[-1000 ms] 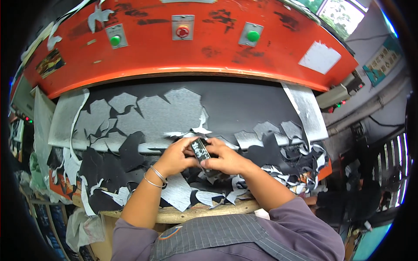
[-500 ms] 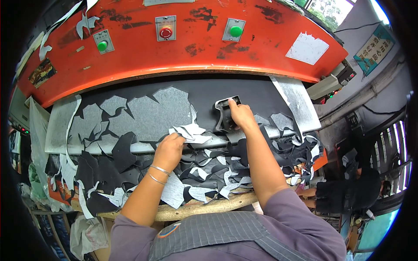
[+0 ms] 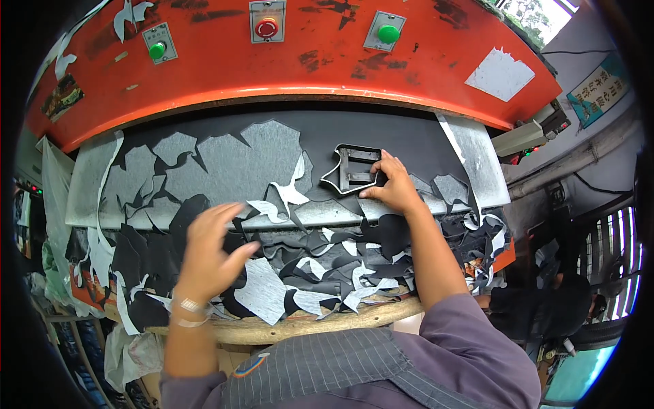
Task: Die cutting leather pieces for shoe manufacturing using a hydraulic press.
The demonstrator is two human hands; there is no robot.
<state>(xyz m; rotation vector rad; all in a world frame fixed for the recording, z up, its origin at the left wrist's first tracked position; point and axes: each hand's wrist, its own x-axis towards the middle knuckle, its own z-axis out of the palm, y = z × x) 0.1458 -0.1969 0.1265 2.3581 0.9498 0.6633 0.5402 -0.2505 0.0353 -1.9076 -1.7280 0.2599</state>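
1. Landmark: a broad orange-red painted beam [image 3: 300, 75], scuffed with dark marks, spans the far side of the work surface.
2. Item in hand: a metal cutting die [image 3: 345, 170] with a thin silvery rim and dark inner bars. Its outline is open and angular; the left side curves inward to a pointed lower corner.
3. Position: the die lies on the near side of the beam, right of the beam's middle, on a smooth black sheet [image 3: 402, 133].
4. Right hand [image 3: 396, 189]: holds the die at its right edge, thumb below and fingers above.
5. Left hand [image 3: 214, 252]: spread wide, thumb apart from the fingers, blurred, nearer the wearer than the beam; a silvery bracelet [image 3: 191, 305] circles the wrist.
6. Material: black, grey and white scraps [image 3: 262, 290] lie heaped on the beam's near side, along a pale wooden edge [image 3: 293, 332].
7. Markings on the beam: two green push buttons [image 3: 388, 34] flank one red push button [image 3: 266, 28]; their grey plates carry lettering too small to read. A torn white paper sheet [image 3: 501, 73] sits toward the right end.
8. Signage: a teal-and-cream wall sign [image 3: 599, 92] with dark written characters hangs beyond the beam's right end.
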